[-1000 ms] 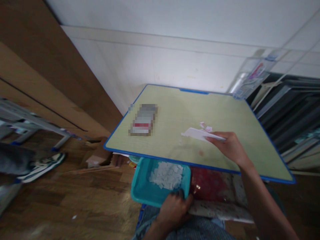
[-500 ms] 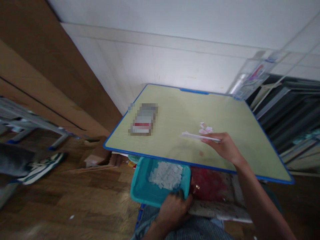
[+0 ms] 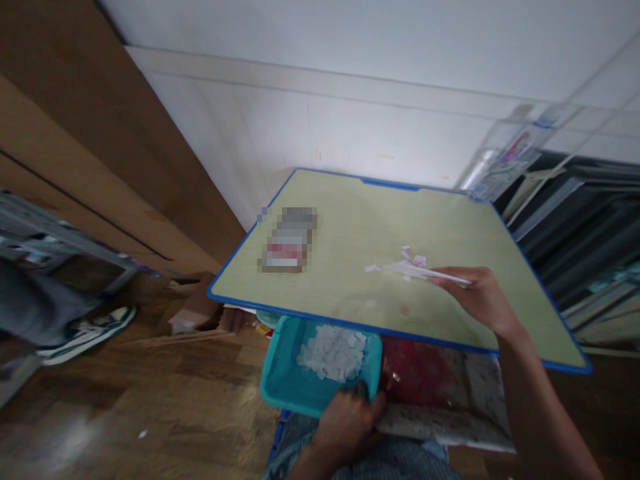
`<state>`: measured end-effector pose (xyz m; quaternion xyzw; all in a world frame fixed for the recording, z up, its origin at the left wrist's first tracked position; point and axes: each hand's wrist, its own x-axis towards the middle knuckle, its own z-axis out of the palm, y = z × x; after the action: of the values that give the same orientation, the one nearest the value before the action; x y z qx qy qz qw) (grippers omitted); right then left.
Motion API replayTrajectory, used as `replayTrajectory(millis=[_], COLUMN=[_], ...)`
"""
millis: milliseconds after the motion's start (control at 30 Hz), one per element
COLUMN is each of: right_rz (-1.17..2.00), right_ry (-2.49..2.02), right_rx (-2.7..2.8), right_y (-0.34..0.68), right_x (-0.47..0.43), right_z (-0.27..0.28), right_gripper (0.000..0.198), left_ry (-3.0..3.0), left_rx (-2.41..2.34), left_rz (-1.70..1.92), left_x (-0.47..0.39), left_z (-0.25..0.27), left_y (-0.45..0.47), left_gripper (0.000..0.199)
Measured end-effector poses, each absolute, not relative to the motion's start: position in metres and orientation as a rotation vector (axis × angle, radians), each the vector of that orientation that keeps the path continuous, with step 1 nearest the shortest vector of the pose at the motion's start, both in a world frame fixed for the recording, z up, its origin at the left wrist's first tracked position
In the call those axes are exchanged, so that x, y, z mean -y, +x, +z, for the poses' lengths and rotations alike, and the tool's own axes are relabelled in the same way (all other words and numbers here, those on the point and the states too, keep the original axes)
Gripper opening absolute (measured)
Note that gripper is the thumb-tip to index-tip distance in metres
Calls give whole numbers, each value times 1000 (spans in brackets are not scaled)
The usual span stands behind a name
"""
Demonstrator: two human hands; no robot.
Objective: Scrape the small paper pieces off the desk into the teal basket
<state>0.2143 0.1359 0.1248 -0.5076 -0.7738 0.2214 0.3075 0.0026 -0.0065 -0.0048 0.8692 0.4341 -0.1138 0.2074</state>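
My right hand [image 3: 473,293] is over the right part of the pale yellow board, its fingers pinched on a slim white tweezers-like tool [image 3: 440,275]. The tool points left, its blurred tip above the board. Small pinkish-white paper pieces [image 3: 419,261] lie just behind it, and a single white piece [image 3: 373,268] is left of the tip. My left hand [image 3: 347,420] is curled at the near right corner of a teal basin [image 3: 287,393]. A small dark thing shows at its fingers; what it grips is unclear. White pieces [image 3: 333,353] are heaped inside the basin.
The blue-edged board [image 3: 345,227] stands against a white wall. A pixelated flat object [image 3: 290,240] rests on its left side. Dark panels [image 3: 590,207] lean at right. Cardboard [image 3: 195,307] lies on the floor, and another person's shoe [image 3: 90,337] is at far left.
My right hand has moved right with the white tool, and its tip has left the white piece, which stays on the board. My left hand has stayed in place.
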Motion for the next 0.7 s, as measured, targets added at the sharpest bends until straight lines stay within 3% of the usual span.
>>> replayTrajectory(millis=[700], right_rz=[561], right_ry=[-1390], right_rx=[2107], right_y=[217], right_x=[-142], right_z=[124], right_gripper=[27], left_ry=[2405], left_rx=[-1224], left_rz=[-315], left_x=[6], left_z=[-1], left_y=[2], left_gripper=[43])
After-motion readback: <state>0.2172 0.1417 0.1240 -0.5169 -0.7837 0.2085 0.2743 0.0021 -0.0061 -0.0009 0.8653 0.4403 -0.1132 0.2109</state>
